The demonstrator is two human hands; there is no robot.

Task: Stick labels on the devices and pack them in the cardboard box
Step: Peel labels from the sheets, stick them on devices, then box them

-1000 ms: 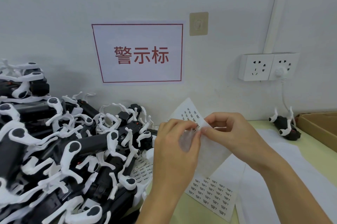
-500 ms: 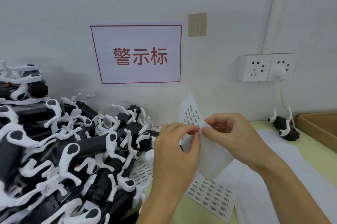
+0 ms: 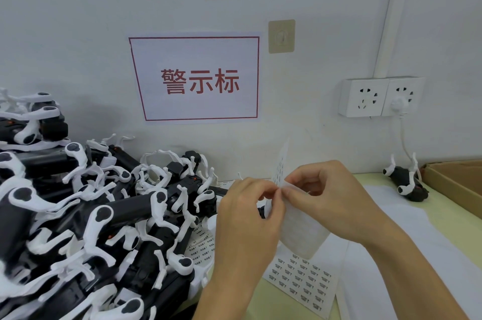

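Left hand (image 3: 250, 218) and right hand (image 3: 331, 199) both pinch the label sheet (image 3: 300, 228) at its top edge, fingertips meeting; whether a label is lifted cannot be told. Another sheet (image 3: 302, 283) lies flat below. Devices (image 3: 104, 215) piled left; one device (image 3: 407, 184) beside the box (image 3: 453, 181), far right.

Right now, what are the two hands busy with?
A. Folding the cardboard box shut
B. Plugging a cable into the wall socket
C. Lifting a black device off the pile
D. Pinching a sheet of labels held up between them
D: the left hand and right hand both pinch the label sheet above the table.
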